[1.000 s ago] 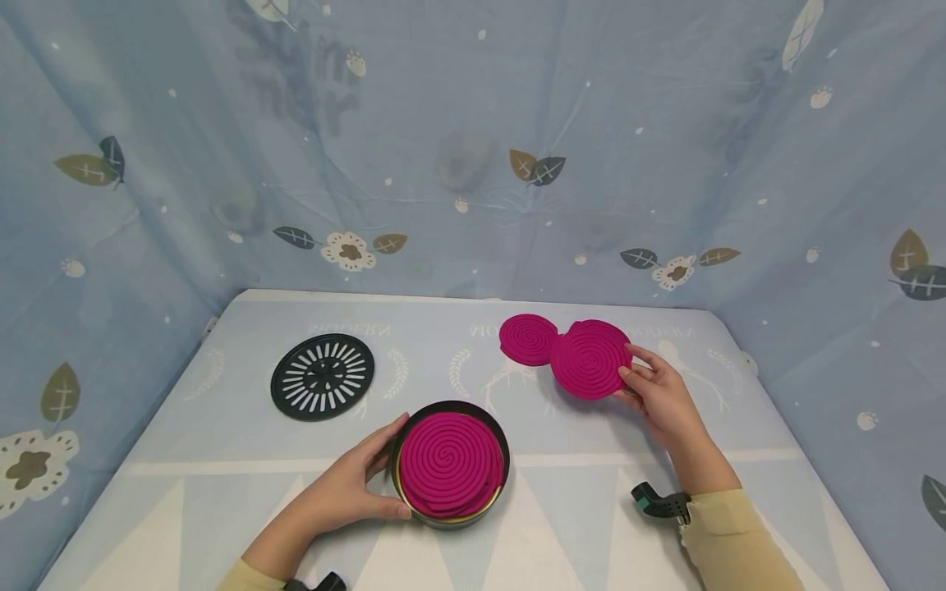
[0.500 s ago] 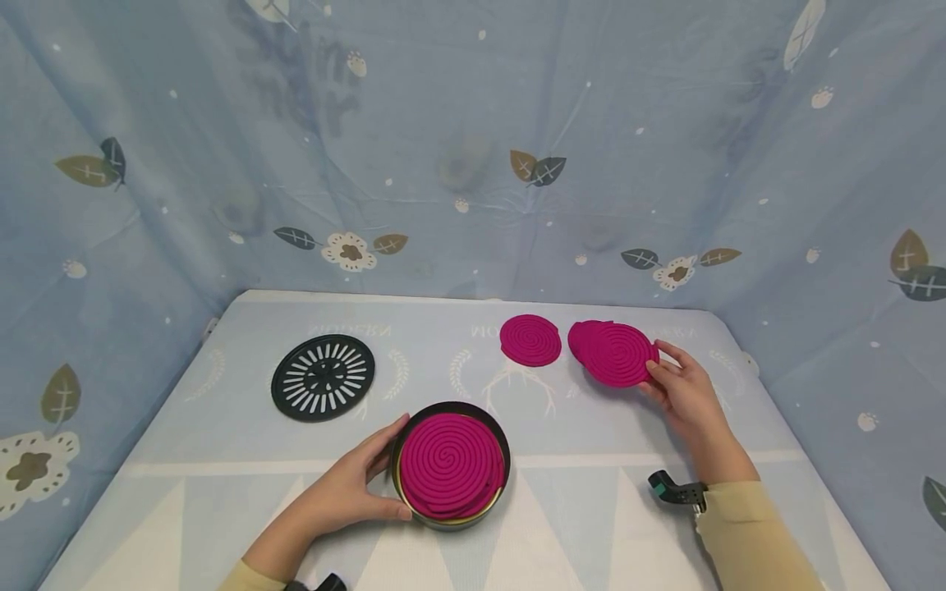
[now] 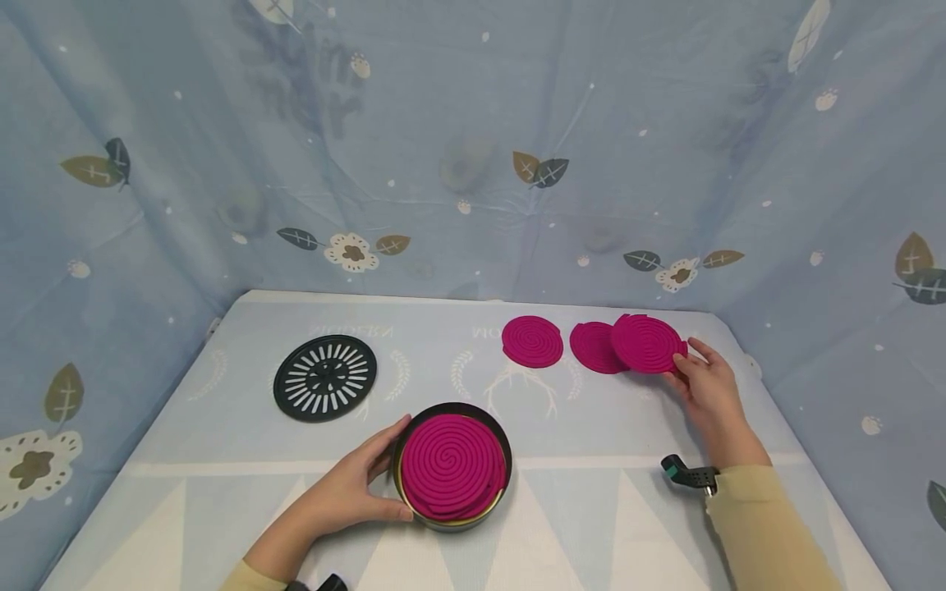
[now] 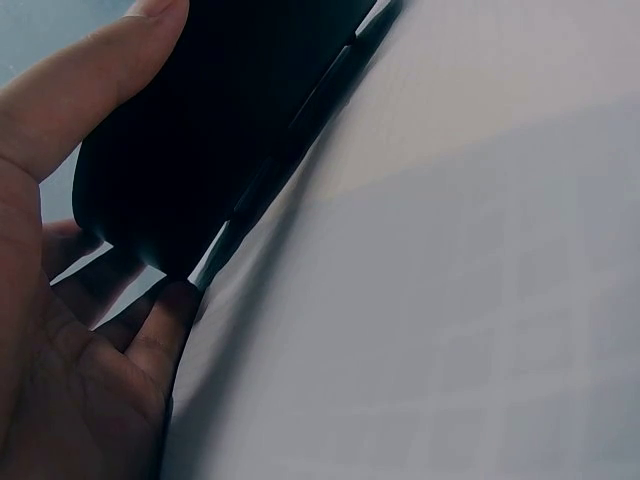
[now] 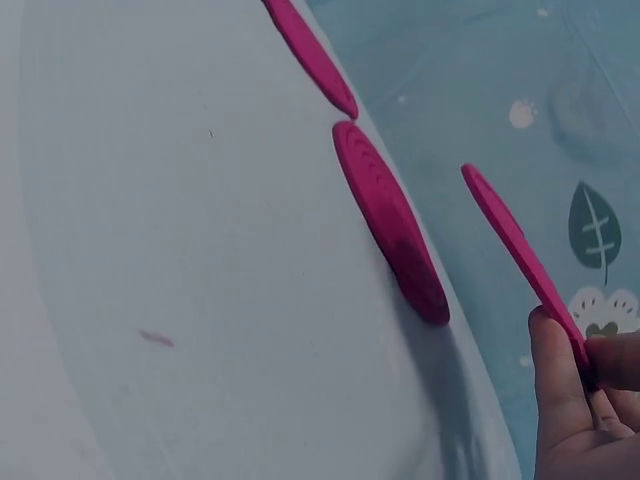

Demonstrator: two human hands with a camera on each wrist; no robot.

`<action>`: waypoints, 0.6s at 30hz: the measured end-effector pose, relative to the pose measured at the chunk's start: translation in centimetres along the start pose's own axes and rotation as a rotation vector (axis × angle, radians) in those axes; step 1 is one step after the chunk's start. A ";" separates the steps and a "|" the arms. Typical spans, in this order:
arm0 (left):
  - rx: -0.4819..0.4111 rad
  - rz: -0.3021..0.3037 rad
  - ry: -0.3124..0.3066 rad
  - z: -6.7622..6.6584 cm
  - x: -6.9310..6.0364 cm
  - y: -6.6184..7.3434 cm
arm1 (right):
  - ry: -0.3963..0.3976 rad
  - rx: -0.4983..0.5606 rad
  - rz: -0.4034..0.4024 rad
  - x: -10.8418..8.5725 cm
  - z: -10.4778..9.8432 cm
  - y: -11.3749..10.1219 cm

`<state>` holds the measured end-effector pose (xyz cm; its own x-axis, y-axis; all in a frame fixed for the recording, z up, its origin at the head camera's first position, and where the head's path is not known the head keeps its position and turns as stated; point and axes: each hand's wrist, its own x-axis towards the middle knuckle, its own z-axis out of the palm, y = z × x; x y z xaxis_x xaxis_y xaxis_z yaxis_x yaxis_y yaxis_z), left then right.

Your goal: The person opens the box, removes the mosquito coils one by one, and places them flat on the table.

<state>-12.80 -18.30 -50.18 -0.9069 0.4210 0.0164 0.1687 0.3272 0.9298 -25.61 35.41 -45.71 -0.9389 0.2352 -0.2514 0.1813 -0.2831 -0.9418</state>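
Observation:
Curved about the left side of a round dark tin (image 3: 460, 524), my left hand (image 3: 347, 497) holds it with the thumb in front and the fingers behind. Pink mosquito coils (image 3: 449, 461) lie stacked inside the tin. At the back right, my right hand (image 3: 711, 402) pinches one pink mosquito coil (image 3: 647, 343) by its right edge. The right wrist view shows this held coil (image 5: 515, 245) raised off the table. It partly covers a second coil (image 3: 591, 347) lying on the table. A third coil (image 3: 532, 341) lies flat to the left of that one.
A black slotted round lid (image 3: 325, 402) lies at the back left of the table (image 3: 222, 517). Behind the table's far edge hangs a blue patterned cloth (image 3: 443, 123), which also runs along both sides.
My right hand has moved right and a little back with the pinched mosquito coil, uncovering more of the coil beneath it. My left hand and the tin have stayed in place.

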 end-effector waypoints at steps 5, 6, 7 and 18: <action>-0.007 0.000 -0.006 0.0 0.0 0.1 | 0.057 0.000 0.022 0.6 -0.9 -0.1; -0.009 0.001 -0.006 0.0 0.0 0.1 | 0.068 0.001 0.027 0.8 -1.0 -0.1; -0.009 0.001 -0.006 0.0 0.0 0.1 | 0.077 0.003 0.030 0.9 -1.1 -0.1; 0.003 0.006 0.000 0.1 0.0 0.0 | 0.146 -0.005 0.062 2.5 -2.2 -0.6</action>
<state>-12.73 -18.26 -50.19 -0.9060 0.4227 0.0221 0.1753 0.3274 0.9285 -27.37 38.23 -46.30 -0.8736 0.3498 -0.3384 0.2391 -0.2971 -0.9244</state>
